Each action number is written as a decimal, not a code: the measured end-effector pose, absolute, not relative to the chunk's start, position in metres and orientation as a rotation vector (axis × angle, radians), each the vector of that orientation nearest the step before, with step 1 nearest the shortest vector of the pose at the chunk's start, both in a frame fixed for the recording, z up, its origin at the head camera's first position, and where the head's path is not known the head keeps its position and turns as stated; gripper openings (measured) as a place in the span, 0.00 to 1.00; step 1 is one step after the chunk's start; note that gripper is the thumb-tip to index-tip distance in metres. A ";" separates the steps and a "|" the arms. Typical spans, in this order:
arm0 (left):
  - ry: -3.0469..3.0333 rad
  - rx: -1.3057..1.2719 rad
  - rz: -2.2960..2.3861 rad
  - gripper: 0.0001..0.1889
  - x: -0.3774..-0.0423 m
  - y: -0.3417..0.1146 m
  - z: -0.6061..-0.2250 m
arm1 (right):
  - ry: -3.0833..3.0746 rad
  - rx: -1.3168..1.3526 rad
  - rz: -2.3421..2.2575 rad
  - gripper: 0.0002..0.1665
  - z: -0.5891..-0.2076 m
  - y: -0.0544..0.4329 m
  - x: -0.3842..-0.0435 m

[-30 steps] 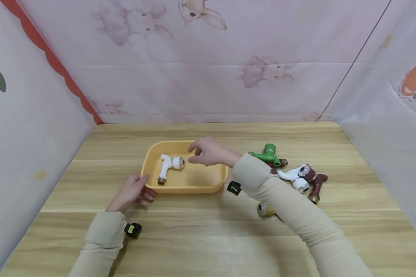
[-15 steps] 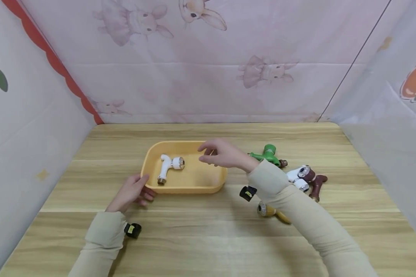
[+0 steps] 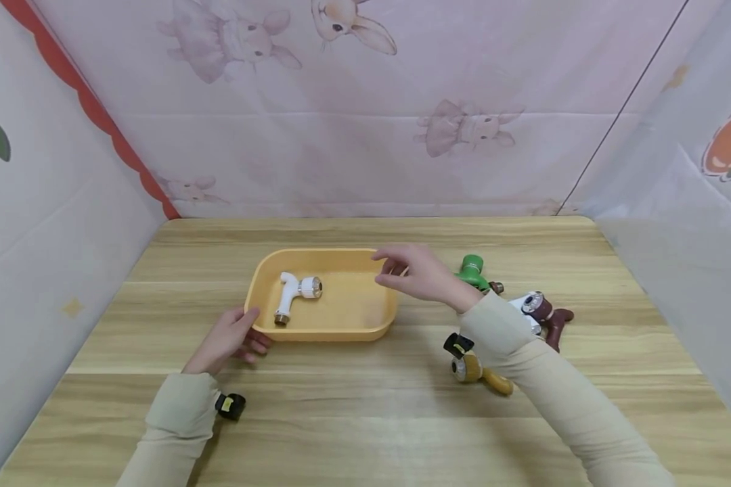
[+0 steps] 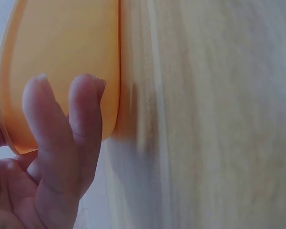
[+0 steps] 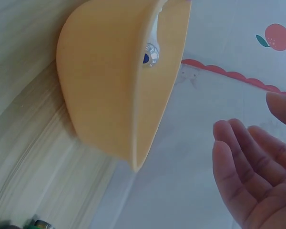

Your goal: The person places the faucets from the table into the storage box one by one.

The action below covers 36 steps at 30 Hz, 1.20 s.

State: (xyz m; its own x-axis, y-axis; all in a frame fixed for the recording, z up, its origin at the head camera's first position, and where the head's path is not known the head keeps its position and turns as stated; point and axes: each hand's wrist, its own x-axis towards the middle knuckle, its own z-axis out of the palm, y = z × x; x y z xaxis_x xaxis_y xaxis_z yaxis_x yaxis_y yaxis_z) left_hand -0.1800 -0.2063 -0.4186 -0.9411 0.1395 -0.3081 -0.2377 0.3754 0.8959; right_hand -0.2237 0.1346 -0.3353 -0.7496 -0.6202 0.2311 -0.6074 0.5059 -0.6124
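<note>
Cloth backdrop [image 3: 353, 162], pale pink w/ rabbit prints, stands behind tray, beyond bench edge; pale side walls L & R of it. Wood-grain bench [image 3: 365, 433] runs under tray & out on all sides. R sleeve [image 3: 560, 392], beige, comes in from near R of tray; L sleeve [image 3: 179, 412], same colour, from near L.

Tray [image 3: 353, 304], yellow, rounded corners, sits flat on bench, a bit L of centre. R hand [image 3: 419, 272] hovers over tray's R end; its fingers [image 5: 257, 167] loosely bent, close tog., thumb held apart from them. L hand [image 3: 228, 338] at tray's near L corner: pinches rim, thumb on top, fingers [image 4: 86, 114] on outer wall, the two seen best slightly spread.

White tap [image 3: 290, 294] lies inside tray, L half, knob twd R, brass end twd near side. Rest are on bench, R of tray: green tap [image 3: 472, 270] level w/ tray's back half, partly hidden by R arm; 2nd white tap [image 3: 518, 304] further R, mostly behind sleeve; brown tap [image 3: 559, 325] furthest R, against the 2nd white one; mustard tap [image 3: 472, 370] nearer the person than tray. Small black wrist cams: one [image 3: 230, 406] nr side of tray's L corner, other [image 3: 459, 345] R of tray.
</note>
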 end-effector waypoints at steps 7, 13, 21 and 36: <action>2.313 -0.110 1.578 0.25 -0.179 -0.206 -0.416 | 2.730 -1.046 -1.111 0.23 -0.336 0.148 -0.222; 2.311 -0.106 1.589 0.25 -0.178 -0.206 -0.416 | 2.762 -1.002 -1.089 0.26 -0.337 0.163 -0.223; 2.307 -0.101 1.585 0.25 -0.179 -0.206 -0.416 | 2.816 -0.956 -1.062 0.27 -0.340 0.184 -0.228; 2.311 -0.101 1.594 0.25 -0.178 -0.206 -0.415 | 2.870 -0.863 -0.967 0.31 -0.346 0.212 -0.239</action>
State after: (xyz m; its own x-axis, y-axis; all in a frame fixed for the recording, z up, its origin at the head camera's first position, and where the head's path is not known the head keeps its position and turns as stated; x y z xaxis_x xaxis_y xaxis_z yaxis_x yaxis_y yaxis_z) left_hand -0.1784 -0.2063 -0.4151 -0.9428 0.1277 -0.3081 -0.2425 0.3714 0.8962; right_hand -0.2392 0.2120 -0.3462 -0.8498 -0.4972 0.1747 -0.5016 0.6613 -0.5578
